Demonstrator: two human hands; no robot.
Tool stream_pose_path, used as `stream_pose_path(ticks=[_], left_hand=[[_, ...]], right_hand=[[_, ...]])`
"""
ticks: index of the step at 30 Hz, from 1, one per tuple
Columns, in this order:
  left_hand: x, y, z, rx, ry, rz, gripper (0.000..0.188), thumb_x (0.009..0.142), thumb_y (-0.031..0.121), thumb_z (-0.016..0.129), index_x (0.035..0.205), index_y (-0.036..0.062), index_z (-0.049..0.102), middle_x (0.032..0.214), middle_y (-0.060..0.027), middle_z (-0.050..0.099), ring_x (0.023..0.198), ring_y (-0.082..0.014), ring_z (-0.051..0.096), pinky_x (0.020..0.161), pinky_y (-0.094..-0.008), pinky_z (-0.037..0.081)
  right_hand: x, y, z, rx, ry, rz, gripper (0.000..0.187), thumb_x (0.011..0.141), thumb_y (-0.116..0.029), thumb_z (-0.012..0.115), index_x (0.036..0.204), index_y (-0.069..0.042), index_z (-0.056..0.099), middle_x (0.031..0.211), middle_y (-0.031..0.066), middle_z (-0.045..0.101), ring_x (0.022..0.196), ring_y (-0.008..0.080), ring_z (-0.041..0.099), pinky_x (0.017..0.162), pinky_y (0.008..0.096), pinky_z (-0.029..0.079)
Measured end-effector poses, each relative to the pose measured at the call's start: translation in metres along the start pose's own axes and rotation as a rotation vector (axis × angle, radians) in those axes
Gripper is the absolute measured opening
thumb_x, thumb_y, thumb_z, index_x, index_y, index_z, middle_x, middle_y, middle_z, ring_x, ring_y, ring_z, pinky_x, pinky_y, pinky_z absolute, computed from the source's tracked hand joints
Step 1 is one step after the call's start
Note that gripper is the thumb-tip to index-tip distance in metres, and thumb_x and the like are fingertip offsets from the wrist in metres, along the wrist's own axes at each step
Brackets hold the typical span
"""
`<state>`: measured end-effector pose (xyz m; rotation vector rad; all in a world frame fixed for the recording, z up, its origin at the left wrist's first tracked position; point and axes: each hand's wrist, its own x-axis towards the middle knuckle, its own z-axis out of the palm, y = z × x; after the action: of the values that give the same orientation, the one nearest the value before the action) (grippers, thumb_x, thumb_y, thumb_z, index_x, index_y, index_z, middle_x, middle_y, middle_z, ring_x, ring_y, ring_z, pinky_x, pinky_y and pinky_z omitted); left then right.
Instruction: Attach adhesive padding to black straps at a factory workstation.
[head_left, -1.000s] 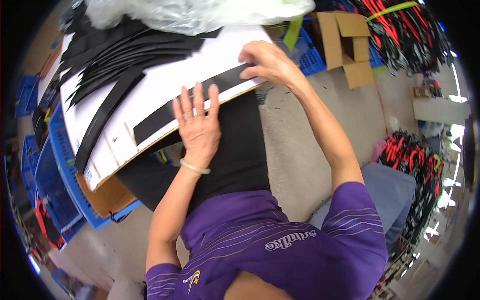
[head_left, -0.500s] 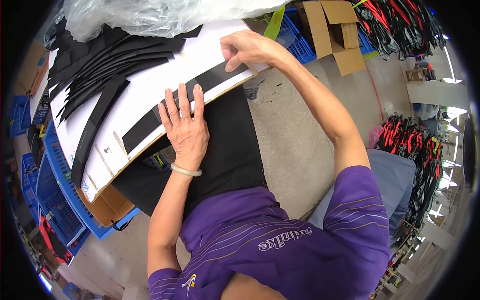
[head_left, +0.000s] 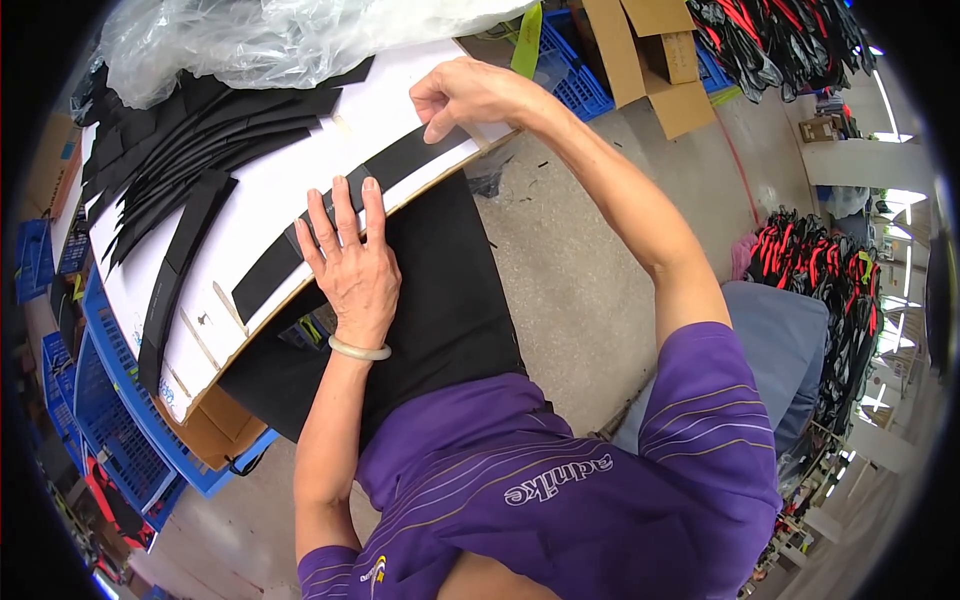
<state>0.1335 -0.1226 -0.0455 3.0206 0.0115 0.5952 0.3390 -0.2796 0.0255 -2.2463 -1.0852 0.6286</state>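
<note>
A long, slightly curved black strip (head_left: 395,160) lies along the near edge of a white-topped board (head_left: 290,180). My left hand (head_left: 355,270), with a pale bangle at its wrist, rests flat on the strip's middle, fingers spread. At the strip's right end my right hand (head_left: 465,95) is curled, thumb tip down at the black surface. Whatever may be between its fingers is hidden. Another black strip (head_left: 180,275) lies to the left, near a fanned pile of similar black strips (head_left: 210,130).
Clear plastic sheeting (head_left: 300,40) covers the board's far side. Blue crates (head_left: 120,370) stand at the left. An open cardboard box (head_left: 650,60) is beyond the board at the right. Bundles of black and red pieces (head_left: 815,285) sit farther right.
The whole view has shifted slightly, so the board and both hands appear farther left. Against the strip, both hands keep nearly the same places and poses.
</note>
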Motion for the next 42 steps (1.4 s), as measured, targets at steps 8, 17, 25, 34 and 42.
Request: stream_pose_path(ticks=[8, 17, 25, 34, 42], left_hand=[[-0.003, -0.004, 0.001, -0.055, 0.051, 0.004, 0.063, 0.075, 0.006, 0.057, 0.137, 0.0143, 0.046, 0.141, -0.0144, 0.042, 0.133, -0.0389, 0.035, 0.109, -0.0560, 0.025], [-0.007, -0.003, 0.002, -0.057, 0.109, -0.023, 0.054, 0.081, 0.006, 0.054, 0.133, 0.0138, 0.047, 0.141, -0.0142, 0.042, 0.132, -0.0392, 0.036, 0.107, -0.0536, 0.026], [-0.002, -0.006, 0.004, -0.080, 0.122, -0.015, 0.054, 0.080, 0.006, 0.054, 0.133, 0.0135, 0.047, 0.141, -0.0138, 0.042, 0.132, -0.0384, 0.037, 0.107, -0.0536, 0.027], [0.013, -0.016, -0.022, -0.279, 0.129, -0.041, 0.038, 0.077, 0.011, 0.061, 0.115, 0.0089, 0.060, 0.121, -0.0181, 0.052, 0.113, -0.0340, 0.048, 0.096, -0.0458, 0.035], [-0.005, -0.128, -0.114, -0.345, 0.147, -0.058, 0.041, 0.063, 0.001, 0.072, 0.102, 0.0102, 0.067, 0.102, -0.0095, 0.057, 0.097, -0.0282, 0.053, 0.084, -0.0389, 0.042]], right_hand=[[0.005, 0.018, 0.004, -0.096, 0.002, -0.125, 0.029, 0.068, -0.023, 0.074, 0.067, -0.004, 0.053, 0.063, 0.0042, 0.048, 0.062, 0.0155, 0.048, 0.057, 0.0320, 0.039], [0.002, 0.010, 0.005, 0.082, -0.006, 0.043, 0.022, 0.070, -0.013, 0.073, 0.066, -0.004, 0.053, 0.060, -0.0021, 0.046, 0.059, 0.0091, 0.042, 0.056, 0.0267, 0.036], [0.004, 0.009, 0.001, 0.077, 0.043, 0.048, 0.021, 0.069, -0.014, 0.073, 0.066, -0.003, 0.056, 0.059, -0.0016, 0.049, 0.059, 0.0097, 0.044, 0.057, 0.0278, 0.038], [-0.004, 0.002, 0.002, 0.083, 0.118, 0.146, 0.016, 0.075, -0.012, 0.073, 0.074, -0.002, 0.061, 0.073, 0.0004, 0.059, 0.069, 0.0067, 0.049, 0.063, 0.0230, 0.041], [-0.042, 0.015, -0.001, 0.622, 0.772, -0.077, 0.032, 0.091, -0.013, 0.058, 0.062, 0.000, 0.056, 0.071, 0.0024, 0.055, 0.062, 0.0059, 0.045, 0.057, 0.0189, 0.032]])
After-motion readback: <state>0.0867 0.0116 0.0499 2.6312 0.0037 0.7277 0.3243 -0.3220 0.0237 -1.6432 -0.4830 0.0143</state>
